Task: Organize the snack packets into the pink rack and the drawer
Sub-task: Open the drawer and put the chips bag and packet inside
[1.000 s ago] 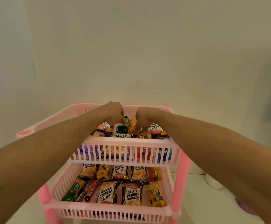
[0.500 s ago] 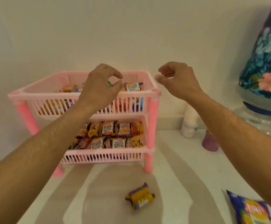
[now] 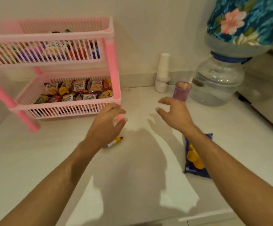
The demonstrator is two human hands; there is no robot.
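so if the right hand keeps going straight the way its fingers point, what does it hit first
Probably nothing soon: the right hand points left across bare counter toward the pink rack. Depth is hard to judge.

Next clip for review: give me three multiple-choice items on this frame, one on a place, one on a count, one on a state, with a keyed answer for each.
1. Where does the blue chip packet lie?
A. on the white counter
B. in the rack's top tier
C. in the purple cup

2. How many tiers of the pink plastic rack are visible?
A. one
B. two
C. four

3. What is the left hand doing?
A. gripping a packet
B. hovering empty, fingers spread
C. pressing the rack

Key: 1 A, it lies flat on the white counter under the right forearm. 2 B, two slatted baskets are stacked. 3 B, nothing sits between its fingers.
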